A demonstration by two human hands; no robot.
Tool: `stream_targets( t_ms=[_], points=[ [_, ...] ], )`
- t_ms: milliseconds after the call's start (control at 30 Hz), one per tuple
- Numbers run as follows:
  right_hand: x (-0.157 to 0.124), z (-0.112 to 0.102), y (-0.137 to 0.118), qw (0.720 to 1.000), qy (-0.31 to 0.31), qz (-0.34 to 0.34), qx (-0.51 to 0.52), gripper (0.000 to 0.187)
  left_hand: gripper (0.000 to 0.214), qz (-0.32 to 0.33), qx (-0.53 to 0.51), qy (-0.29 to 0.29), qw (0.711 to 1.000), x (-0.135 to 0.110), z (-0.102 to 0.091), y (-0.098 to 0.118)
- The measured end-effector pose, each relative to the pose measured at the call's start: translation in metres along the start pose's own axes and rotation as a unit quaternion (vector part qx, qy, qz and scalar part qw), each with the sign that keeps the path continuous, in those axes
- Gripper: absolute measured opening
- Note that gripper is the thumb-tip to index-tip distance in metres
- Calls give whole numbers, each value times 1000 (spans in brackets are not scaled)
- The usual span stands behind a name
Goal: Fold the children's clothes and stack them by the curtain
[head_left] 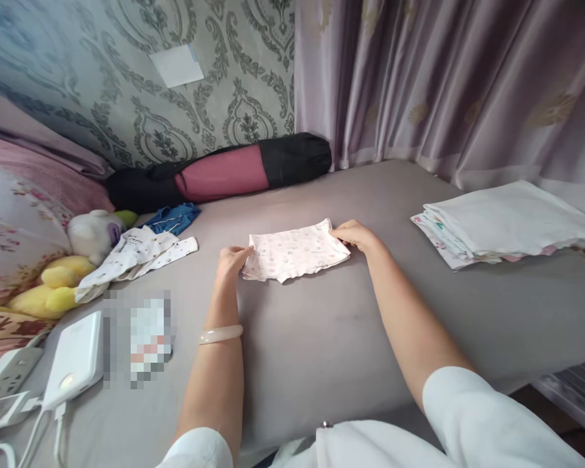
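A pale pink printed piece of baby clothing (297, 252), folded into a rough rectangle, lies on the grey bed sheet (316, 351) in front of me. My left hand (231, 262) pinches its left edge, fingers closed. At the opposite end, my right hand (355, 235) grips the right edge near the far corner, thumb on top and fingers partly hidden. The near edge of the cloth looks slightly wavy. A pale bangle (221, 334) circles my left wrist.
Right: a stack of folded cloths (511, 218). Left: a white printed garment (134, 257), a blue garment (175, 218), plush toys (61, 279), a white power bank (75, 357) with cables, a power strip (12, 374) and a pixelated item (149, 338). A long black-and-red bag (224, 174) lies along the wall.
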State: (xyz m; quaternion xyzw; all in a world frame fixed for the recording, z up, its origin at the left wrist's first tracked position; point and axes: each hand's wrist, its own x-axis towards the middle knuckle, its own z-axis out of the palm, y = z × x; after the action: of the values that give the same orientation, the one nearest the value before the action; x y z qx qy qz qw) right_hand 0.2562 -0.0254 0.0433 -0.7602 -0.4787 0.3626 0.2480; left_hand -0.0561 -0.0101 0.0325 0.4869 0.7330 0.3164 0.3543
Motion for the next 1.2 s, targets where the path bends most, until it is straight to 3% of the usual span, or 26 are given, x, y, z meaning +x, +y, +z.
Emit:
stream_targets(
  t_ms=[267, 500, 700, 933, 1200],
  points=[
    [-7, -9, -3, 998, 8, -15, 56, 19, 22, 41, -10, -21, 999, -5, -10, 19],
    [-18, -48, -3, 996, 13, -15, 90, 19, 22, 92, 23, -29, 995, -25, -3, 65],
    [-37, -97, 2, 990, 74, -16, 118, 25, 20, 112, 16, -62, 992, -47, 21, 103],
    [-61, -165, 3, 979, 174, -26, 102, 24, 19, 162, -64, -106, 979, -71, 54, 149],
    [-79, -243, 23, 959, 277, 37, 39, 14, 21, 158, -140, -210, 955, -100, 117, 198]
  ],
)
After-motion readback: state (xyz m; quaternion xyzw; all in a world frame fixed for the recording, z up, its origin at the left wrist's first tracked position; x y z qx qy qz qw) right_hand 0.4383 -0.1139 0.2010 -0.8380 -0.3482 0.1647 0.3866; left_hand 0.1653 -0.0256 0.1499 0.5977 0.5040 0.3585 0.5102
